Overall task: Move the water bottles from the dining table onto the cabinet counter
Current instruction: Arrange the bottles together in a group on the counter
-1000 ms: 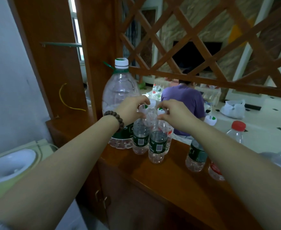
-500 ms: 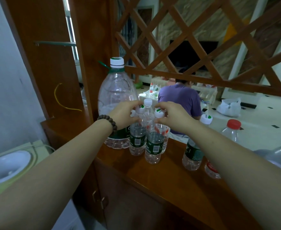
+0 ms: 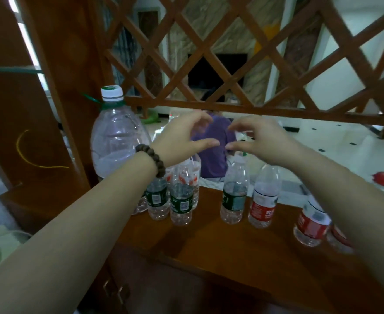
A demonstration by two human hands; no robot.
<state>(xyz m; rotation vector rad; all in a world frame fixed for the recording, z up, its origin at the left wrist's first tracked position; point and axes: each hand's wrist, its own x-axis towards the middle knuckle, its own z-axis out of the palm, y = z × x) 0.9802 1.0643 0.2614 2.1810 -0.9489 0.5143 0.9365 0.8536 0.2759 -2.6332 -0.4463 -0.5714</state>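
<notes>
**Hands empty above bottles on counter**

Wooden lattice screen fills upper frame. Cabinet counter spans lower centre. Large jug, white cap, stands left of centre on the counter. Small water bottles upright in a tight cluster at centre; more bottles right of them. Left hand and right hand hover above the cluster, fingers spread, holding nothing, thumbs nearly meeting. Bead bracelet on left wrist.

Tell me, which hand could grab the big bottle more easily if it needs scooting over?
The left hand, probably. It hovers open just beside the big bottle at the counter's left end. The right hand, also open, hangs further away, above the small bottles.
</notes>
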